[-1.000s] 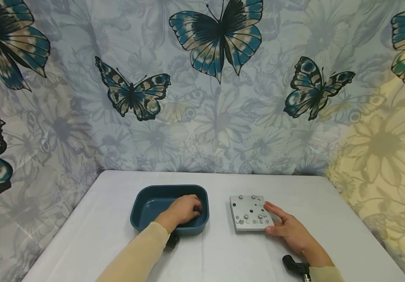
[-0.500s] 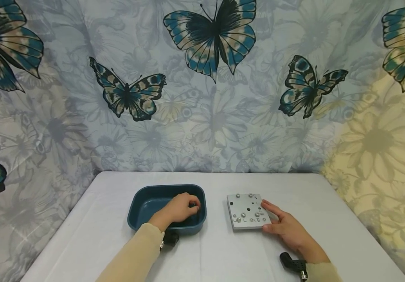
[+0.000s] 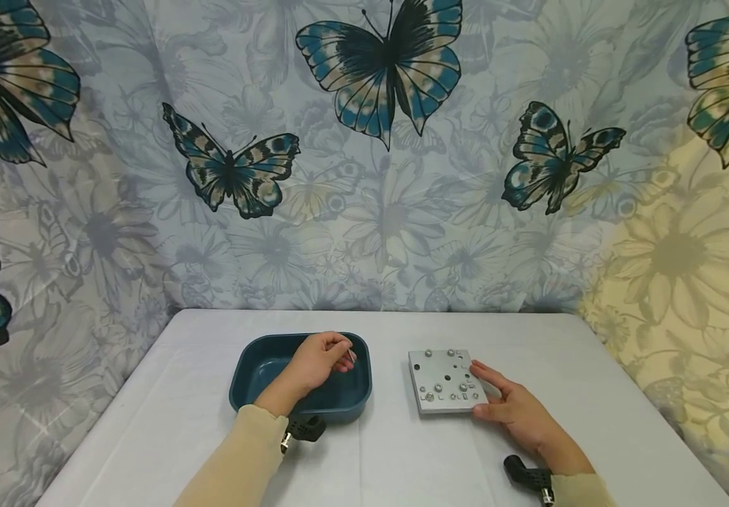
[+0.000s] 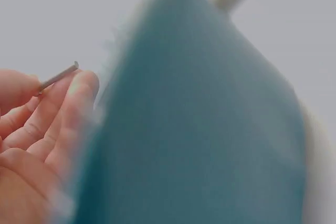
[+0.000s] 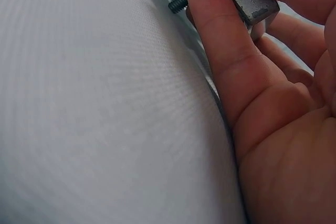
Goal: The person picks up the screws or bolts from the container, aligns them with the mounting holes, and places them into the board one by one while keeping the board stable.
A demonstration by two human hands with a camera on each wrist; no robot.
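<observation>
My left hand (image 3: 312,362) is over the right part of a dark blue basin (image 3: 244,362). Between thumb and fingers it pinches a thin metal pin (image 4: 58,79), which points up and away in the left wrist view. At the right, a silver metal block (image 3: 438,364) with holes and several small screws set in its top lies on the table. My right hand (image 3: 519,415) holds this block by its right edge, thumb at the near corner and fingers further back. A threaded screw end (image 5: 178,4) sticks out under the block in the right wrist view.
A white cloth covers the table (image 3: 389,458). Behind it hangs a curtain (image 3: 396,232) printed with butterflies and flowers. Black camera mounts sit at both wrists, the left mount (image 3: 306,427) close to the near wall of the basin.
My left hand has risen from inside the basin and turned, bringing the pin into sight between its fingers. The right hand and the block keep their place; the head view has shifted slightly.
</observation>
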